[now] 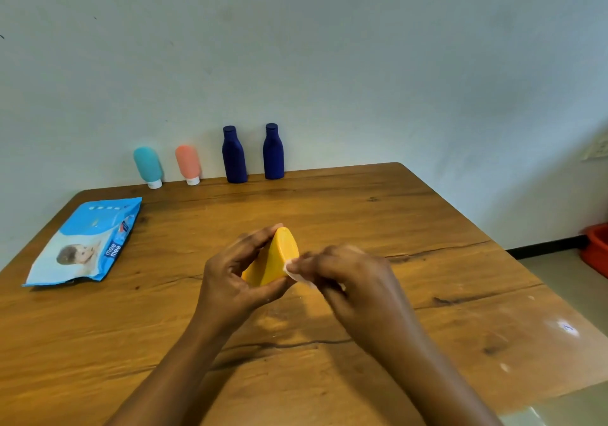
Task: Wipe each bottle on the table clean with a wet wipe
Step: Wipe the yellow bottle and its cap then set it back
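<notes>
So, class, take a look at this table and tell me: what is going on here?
A person is holding a yellow bottle in the left hand over the wooden table. The right hand pinches a white wet wipe against the bottle. Along the far edge by the wall stand a teal bottle, a pink bottle, a dark blue bottle and a second dark blue bottle. The wipe pack lies flat at the table's left side.

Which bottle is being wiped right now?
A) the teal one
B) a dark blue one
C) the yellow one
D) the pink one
C: the yellow bottle is the one being held over the table, with a white wipe pressed against its side.
</notes>
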`<state>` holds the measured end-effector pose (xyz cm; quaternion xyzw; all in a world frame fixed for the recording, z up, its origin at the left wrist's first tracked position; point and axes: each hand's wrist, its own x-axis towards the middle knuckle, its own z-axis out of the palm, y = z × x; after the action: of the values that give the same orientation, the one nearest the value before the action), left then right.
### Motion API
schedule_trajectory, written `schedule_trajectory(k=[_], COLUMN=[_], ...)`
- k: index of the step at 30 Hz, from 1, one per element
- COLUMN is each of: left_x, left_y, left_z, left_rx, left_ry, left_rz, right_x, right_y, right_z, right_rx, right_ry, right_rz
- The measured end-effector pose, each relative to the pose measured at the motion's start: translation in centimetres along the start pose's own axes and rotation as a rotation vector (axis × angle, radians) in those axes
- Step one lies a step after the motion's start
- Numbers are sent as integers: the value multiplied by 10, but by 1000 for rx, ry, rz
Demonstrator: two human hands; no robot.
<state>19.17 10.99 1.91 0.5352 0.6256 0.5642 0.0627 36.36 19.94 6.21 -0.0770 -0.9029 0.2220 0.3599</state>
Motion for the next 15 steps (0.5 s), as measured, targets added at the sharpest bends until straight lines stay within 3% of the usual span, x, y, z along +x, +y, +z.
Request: schedule_trajectory(k=[3,5,10,15], left_x=[-3,-2,-3,-13], left_y=[-2,-1,1,-10], left_z=[0,1,1,2], left_rx=[-18,-17,-55,-38], left_ry=[-14,-20,5,29], left_rz=[-2,28,82,27], right_x=[10,25,27,-9], right_y=[7,4,-8,-6], right_z=[-13,-10,15,18], right_rx=[192,143,-76,-14], right_ry=[46,125,66,23], right_rz=[120,121,16,-12])
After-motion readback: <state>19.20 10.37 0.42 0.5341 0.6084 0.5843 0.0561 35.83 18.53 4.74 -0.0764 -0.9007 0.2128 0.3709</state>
